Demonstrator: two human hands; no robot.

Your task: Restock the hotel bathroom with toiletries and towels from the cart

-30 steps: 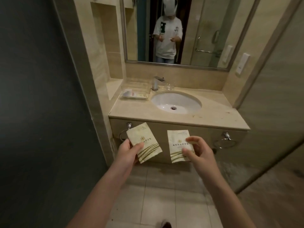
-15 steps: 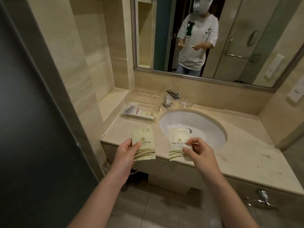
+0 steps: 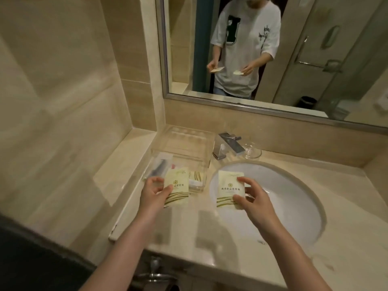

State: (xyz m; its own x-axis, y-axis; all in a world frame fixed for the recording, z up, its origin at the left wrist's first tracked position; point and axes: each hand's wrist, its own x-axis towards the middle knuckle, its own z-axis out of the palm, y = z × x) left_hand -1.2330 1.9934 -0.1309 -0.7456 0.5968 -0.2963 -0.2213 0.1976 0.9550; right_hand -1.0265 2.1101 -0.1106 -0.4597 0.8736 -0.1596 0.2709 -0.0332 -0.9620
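1. Left wall: beige stone tile, with a low ledge that runs into the desk [image 3: 184, 229].
2. Left hand [image 3: 154, 193]: it pinches the left sachet [image 3: 176, 185] by the left edge. The thumb presses on the printed face and the other fingers are curled behind it.
3. Left sachet: cream, with a gold flower emblem, one line of print and green wavy stripes at the lower end. It is held face up over the near end of the clear tray [image 3: 184, 139].
4. Clear tray: it stands on the desk against the back wall, just left of the faucet [image 3: 227, 144]. Inside lie a dark item in clear wrap [image 3: 161, 166] and one more striped cream packet [image 3: 196, 177]; the other contents are too blurred to name.
5. Right sachet [image 3: 228, 190]: same print and stripes, held over the left rim of the sink [image 3: 294, 211] – well apart from the left sachet.
6. Right hand [image 3: 255, 199]: it pinches the right sachet by the right edge, thumb low and index finger high, with the remaining fingers loosely curled.
7. Faucet: chrome and square-bodied, behind the sink. A small glass dish [image 3: 252, 151] stands just to its right.
8. Mirror [image 3: 252, 105]: it shows the person in a white T-shirt with one sachet in each hand, both held clear of the desk.
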